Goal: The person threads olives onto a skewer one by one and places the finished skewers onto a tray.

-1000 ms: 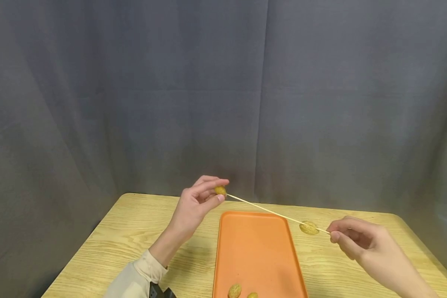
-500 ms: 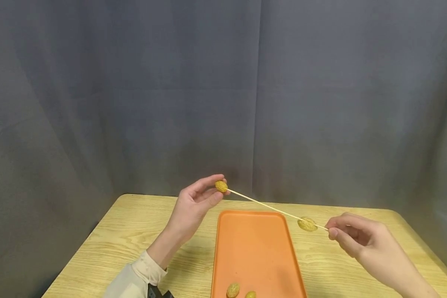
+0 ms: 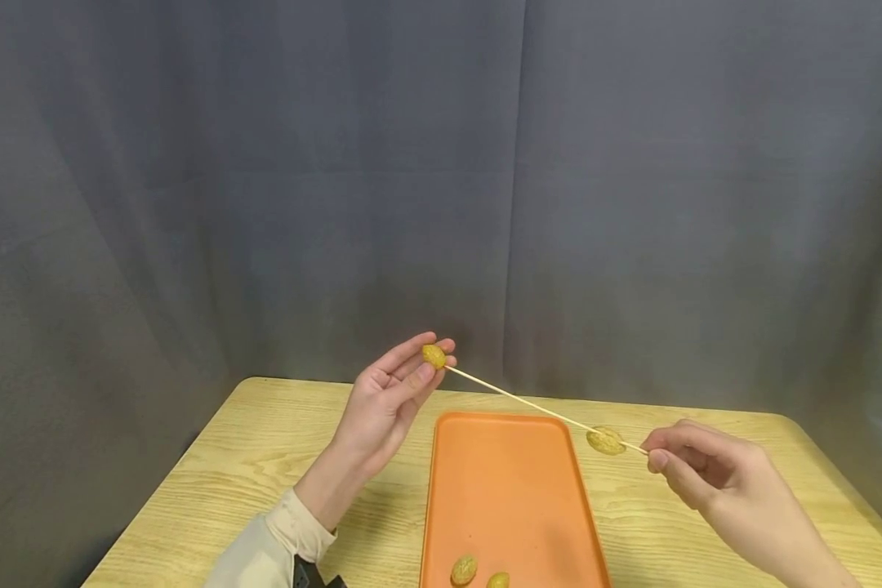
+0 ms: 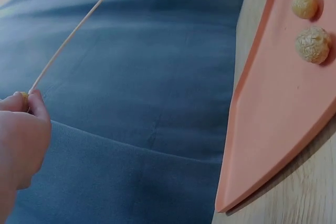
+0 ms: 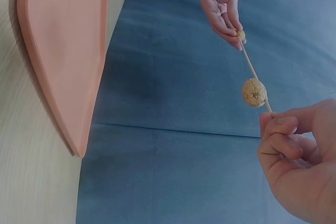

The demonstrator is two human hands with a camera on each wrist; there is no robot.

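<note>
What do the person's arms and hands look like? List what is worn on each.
The left hand is bare, with a cream long sleeve ending in a ribbed cuff at the wrist and a dark device just below it. The right hand and the forearm in view are bare, with no sleeve, ring or watch showing.

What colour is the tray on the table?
Orange; the tray shows best in the head view.

I see thin pale wooden skewer, smooth. Balls on it rough, crumbly, matt. Tray orange plastic, smooth, matt. Table light wood-grain. Backdrop grey cloth, matt.
</note>
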